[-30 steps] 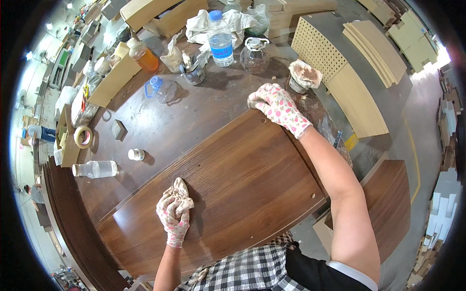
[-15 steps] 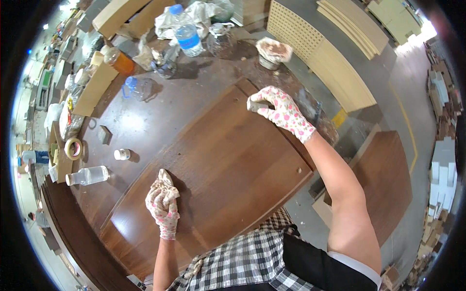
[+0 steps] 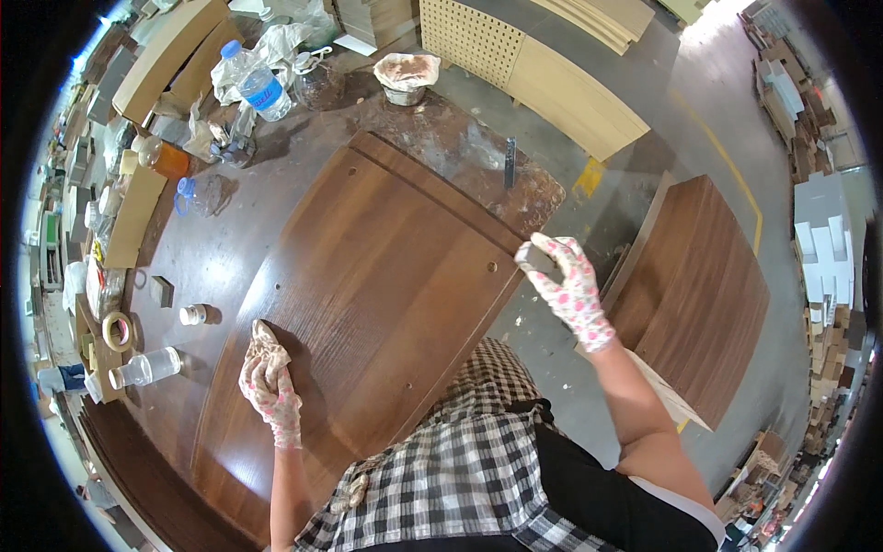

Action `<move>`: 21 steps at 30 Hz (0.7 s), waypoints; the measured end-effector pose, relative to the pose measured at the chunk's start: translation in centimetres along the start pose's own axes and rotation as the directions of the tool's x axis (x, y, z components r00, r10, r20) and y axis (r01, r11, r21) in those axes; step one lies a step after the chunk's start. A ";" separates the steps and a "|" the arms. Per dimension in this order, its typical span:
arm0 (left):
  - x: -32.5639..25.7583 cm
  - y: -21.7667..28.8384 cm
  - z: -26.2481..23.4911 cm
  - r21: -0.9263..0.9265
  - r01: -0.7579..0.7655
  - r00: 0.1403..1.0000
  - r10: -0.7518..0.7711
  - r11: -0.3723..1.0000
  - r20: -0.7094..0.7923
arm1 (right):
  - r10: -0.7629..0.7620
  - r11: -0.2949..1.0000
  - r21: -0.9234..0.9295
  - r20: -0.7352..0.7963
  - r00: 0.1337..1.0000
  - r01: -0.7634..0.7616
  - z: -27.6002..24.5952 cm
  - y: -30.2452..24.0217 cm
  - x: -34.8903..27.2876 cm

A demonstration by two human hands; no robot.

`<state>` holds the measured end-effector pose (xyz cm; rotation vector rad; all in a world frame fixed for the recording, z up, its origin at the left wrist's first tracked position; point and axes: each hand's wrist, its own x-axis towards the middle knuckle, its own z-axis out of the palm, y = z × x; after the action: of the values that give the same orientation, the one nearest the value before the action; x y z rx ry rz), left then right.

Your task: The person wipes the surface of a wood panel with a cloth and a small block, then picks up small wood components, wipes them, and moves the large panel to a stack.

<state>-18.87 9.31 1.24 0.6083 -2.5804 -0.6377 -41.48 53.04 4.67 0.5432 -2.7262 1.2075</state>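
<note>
A brown wood-grain panel (image 3: 395, 248) with several small round holes lies across the worktable. My left hand (image 3: 273, 397), in a white glove with a pink floral print, is closed on a crumpled, stained rag (image 3: 267, 345) on the panel's left part. My right hand (image 3: 572, 287), gloved the same way, is at the panel's right corner. Its thumb and fingers curl together in a pinch, fingertips at or very near the edge. Whatever they may hold is too small to make out.
On the worktable (image 3: 235, 207) stand a blue-labelled water bottle (image 3: 262, 90), a cloth-topped pot (image 3: 405, 81), a small white jar (image 3: 193, 315), a clear bottle (image 3: 147, 367) and a tape roll (image 3: 118, 331). Another brown panel (image 3: 694, 285) is to the right, below table level.
My right hand has moved along the panel's right edge from its far part to the nearer corner. My left hand keeps the rag on the panel. The view has shifted.
</note>
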 end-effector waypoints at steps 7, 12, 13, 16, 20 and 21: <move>0.5 0.5 -0.1 -0.005 0.042 0.999 -0.042 0.999 -0.017 | -0.147 0.989 -0.021 0.057 0.987 0.148 5.2 -5.0 -8.8; 0.9 1.1 0.2 -0.173 0.061 0.998 -0.064 0.983 -0.011 | -0.048 0.981 -0.194 -0.252 0.967 -0.001 4.0 -1.5 -2.9; 1.1 1.2 0.2 -0.093 -0.009 1.000 0.009 0.996 0.000 | -0.059 0.968 -0.250 -0.307 0.950 -0.021 4.2 -1.3 -2.4; 0.3 0.4 -0.3 0.042 -0.187 0.982 0.187 0.981 0.008 | -0.162 0.956 -0.285 -0.307 0.938 0.072 6.2 -3.5 -5.8; -3.3 -0.5 -3.4 0.092 -0.260 0.964 0.264 0.961 -0.035 | -0.150 0.988 -0.041 0.002 0.989 0.150 10.1 -11.5 -15.0; -4.1 -1.0 -4.2 0.109 -0.288 0.956 0.293 0.951 -0.029 | -0.236 0.963 -0.130 0.027 0.971 0.238 10.1 -11.1 -15.2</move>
<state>-13.18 9.12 2.93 0.2598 -2.6015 -0.3889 -22.83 42.95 1.81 0.8324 -2.6311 0.9615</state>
